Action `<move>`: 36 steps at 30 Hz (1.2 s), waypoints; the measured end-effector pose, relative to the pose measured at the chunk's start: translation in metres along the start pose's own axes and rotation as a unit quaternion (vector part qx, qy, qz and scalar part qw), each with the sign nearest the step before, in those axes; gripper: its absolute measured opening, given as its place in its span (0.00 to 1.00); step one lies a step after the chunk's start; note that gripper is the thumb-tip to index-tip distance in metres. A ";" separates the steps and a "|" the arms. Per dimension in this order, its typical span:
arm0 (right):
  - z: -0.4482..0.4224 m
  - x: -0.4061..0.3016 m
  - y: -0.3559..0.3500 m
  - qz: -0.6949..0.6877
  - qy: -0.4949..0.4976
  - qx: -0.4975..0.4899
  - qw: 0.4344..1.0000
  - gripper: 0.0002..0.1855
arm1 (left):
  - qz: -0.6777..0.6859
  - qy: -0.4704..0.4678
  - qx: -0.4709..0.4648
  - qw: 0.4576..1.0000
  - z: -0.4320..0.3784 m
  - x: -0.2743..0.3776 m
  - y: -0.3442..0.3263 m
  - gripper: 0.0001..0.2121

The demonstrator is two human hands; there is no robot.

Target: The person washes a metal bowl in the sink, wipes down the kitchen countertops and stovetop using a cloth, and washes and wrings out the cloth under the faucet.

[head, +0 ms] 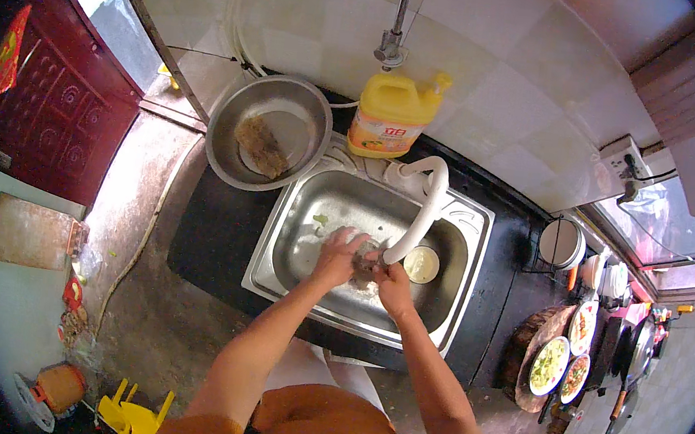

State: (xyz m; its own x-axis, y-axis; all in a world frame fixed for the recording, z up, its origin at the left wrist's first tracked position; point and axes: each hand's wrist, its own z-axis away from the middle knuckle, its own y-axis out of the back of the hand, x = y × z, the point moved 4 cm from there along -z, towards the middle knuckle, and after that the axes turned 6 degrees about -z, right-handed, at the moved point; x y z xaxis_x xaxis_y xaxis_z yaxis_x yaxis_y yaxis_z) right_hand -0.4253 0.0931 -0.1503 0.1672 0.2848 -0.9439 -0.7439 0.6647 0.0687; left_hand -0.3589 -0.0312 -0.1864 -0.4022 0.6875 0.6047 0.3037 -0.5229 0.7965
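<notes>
Both of my hands are down in the stainless steel sink [317, 207], under the mouth of the white curved faucet [430, 206]. Between them is a greyish item [366, 258], partly covered by my fingers and too small to name. My left hand [338, 255] lies against its left side, fingers spread over it. On its right side my right hand [392, 285] grips it, just below the faucet's mouth. A round pale bowl or lid [421, 265] sits in the sink to the right. Green scraps [320, 219] lie on the sink's bottom at the left.
A metal basin [220, 159] with a brown scrubbing pad or sponge-like piece stands at the sink's back left corner. Behind the sink is a yellow detergent jug [390, 116]. Filled dishes [549, 365] rest on and beside a round wooden board [528, 344] at the right, near a dish rack.
</notes>
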 end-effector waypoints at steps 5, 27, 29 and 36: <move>0.025 -0.057 0.030 -0.329 -0.014 -0.014 0.944 0.16 | 0.297 0.077 -0.110 0.945 -0.002 0.001 -0.001 0.11; -0.052 0.064 0.013 -0.065 0.016 0.032 0.997 0.12 | 0.191 0.098 0.131 0.968 0.005 0.076 -0.004 0.15; -0.056 0.077 0.027 -0.055 0.021 0.004 0.998 0.07 | 0.152 0.133 0.163 0.966 0.023 0.142 0.036 0.16; -0.014 0.010 -0.017 -0.436 -0.175 0.005 0.883 0.19 | 0.074 0.101 0.042 0.991 -0.020 0.034 0.037 0.08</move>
State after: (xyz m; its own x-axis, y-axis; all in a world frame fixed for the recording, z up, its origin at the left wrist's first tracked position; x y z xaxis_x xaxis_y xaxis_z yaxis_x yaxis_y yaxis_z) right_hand -0.4195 0.0748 -0.1657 0.8643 -0.1445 -0.4818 -0.2276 0.7418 -0.6308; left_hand -0.3780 -0.0373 -0.1363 -0.5095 0.4867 0.7096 0.4397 -0.5616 0.7010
